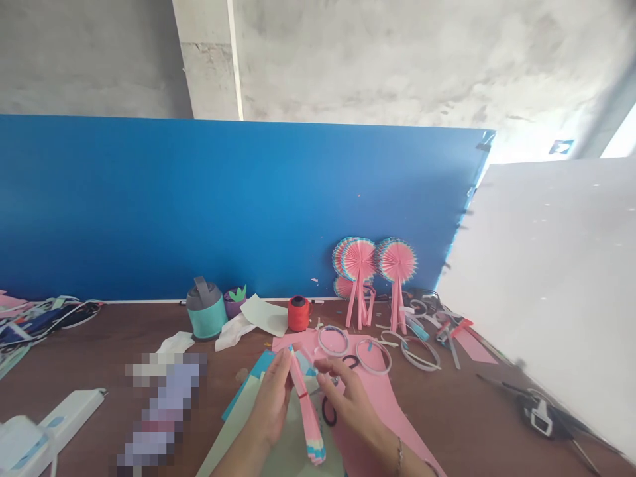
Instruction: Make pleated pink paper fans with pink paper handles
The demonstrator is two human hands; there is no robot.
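**Two hands, one pleated paper strip**

So the left hand (271, 404) was closed on a long folded pink paper strip with blue-edged pleats (308, 417), thumb and fingers pinching it near the top. The strip ran down from there at a slant, with its lower end low in the frame between the two wrists. The right hand (348, 397) was half open, fingers loosely curled, with the fingertips right up by the strip's upper part. Honestly couldn't tell if they were touching it.

Under the hands were a pale green paper sheet (278, 450) and a big pink paper sheet (392, 411), with a black loop-handled pair of scissors (328, 412) just beside the right hand. A bit further out sat two clear rings of tape (332, 340) on the pink sheet, then a red spool of thread (298, 313) and a teal and grey round container (206, 313) off to the left.

At the back, several pink pleated paper fans on sticks (358, 265) were propped against the blue partition board (199, 205). All of it was on a brown wooden table (99, 358).
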